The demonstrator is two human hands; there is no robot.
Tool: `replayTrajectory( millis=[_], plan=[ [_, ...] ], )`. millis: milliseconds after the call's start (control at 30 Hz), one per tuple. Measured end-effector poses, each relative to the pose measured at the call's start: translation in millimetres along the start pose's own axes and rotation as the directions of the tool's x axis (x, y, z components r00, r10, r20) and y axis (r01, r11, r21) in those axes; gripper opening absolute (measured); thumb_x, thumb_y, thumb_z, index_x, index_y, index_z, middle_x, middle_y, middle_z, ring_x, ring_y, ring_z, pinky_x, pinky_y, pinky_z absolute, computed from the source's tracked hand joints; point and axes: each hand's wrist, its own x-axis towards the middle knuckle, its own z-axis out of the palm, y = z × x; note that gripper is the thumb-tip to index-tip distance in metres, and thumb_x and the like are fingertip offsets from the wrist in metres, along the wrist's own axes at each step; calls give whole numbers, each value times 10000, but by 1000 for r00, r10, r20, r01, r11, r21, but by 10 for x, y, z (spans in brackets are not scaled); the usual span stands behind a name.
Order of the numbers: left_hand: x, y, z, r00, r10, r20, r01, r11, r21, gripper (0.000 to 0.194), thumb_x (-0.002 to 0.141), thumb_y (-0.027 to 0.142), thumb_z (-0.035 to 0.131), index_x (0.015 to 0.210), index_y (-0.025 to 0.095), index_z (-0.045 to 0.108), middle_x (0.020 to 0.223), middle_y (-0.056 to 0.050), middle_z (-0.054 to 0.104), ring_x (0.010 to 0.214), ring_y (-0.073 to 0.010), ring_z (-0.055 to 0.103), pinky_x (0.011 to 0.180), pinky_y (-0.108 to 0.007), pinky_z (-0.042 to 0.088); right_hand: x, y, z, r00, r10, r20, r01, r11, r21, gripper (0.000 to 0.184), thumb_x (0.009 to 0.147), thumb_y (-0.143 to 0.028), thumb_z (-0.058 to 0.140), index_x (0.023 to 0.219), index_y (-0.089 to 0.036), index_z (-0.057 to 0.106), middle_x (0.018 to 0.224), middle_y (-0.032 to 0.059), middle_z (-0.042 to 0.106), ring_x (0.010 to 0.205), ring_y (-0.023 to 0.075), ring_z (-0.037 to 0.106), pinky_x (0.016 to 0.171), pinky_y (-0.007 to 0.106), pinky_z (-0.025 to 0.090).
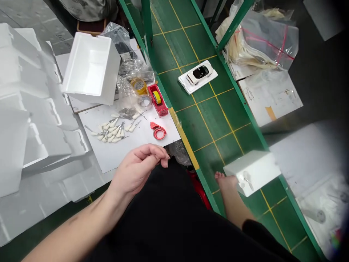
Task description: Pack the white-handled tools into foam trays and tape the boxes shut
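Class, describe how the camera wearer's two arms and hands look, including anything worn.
The left hand and right hand wear no gloves. The left forearm is bare, no sleeve in view; on the right arm, a black sleeve stops short of the hand.

Readable words or numbers: none in view
Packet in the clear bag (126, 55): a pale label with printing too small to read
White model car (198, 74): tiny details at its end and on the dark roof, too small to tell whether any is a plate or lettering
White foam box on the belt (253, 169): a blurred shape on its end face; whether a mark or a moulding, cannot tell
Grey wall (58, 34): faint dark marks, not legible
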Motion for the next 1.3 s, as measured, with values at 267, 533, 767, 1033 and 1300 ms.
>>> replayTrajectory(
  millis=[267,533,767,1033,1300],
  plan=[
    [-211,355,116,957,-74,279,100,992,-81,395,967,210,589,1350,190,683,855,-58,642,704,-127,579,691,-285,497,-1471,-1919,718,350,-774,528,638,610,471,148,878,-278,690,1019,-245,657,947,40,684,865,174,662,789,348,570],
    [-929,680,-158,941,115,320,-120,993,-4,582,910,461,696,1452,271,599,744,-31,569,650,-141,507,611,-300,441,-2828,-2788,560,-123,-892,434,784,181,594,105,910,-128,677,961,-220,670,897,19,727,848,153,696,770,297,592],
    [-1340,738,-482,875,294,386,-370,919,139,596,955,387,656,1525,390,480,893,-45,622,761,-147,539,695,-279,481,-3312,-2764,682,-190,-878,439,770,144,622,99,907,-115,683,928,-210,663,891,26,731,845,154,702,776,294,600],
    [-1539,833,-710,839,408,359,-520,796,311,566,964,312,642,1502,419,504,942,-38,663,844,-172,594,812,-298,509,-3553,-2733,769,-337,-832,441,784,11,620,88,938,-129,615,949,-214,633,908,43,711,870,164,685,807,318,597],
    [-1493,796,-765,854,335,398,-426,890,165,626,938,324,682,1525,399,477,992,-54,653,811,-161,588,770,-302,514,-3548,-2672,850,-366,-840,400,797,-61,601,91,943,-131,576,948,-220,595,913,50,696,878,171,673,808,334,585]
  ],
)
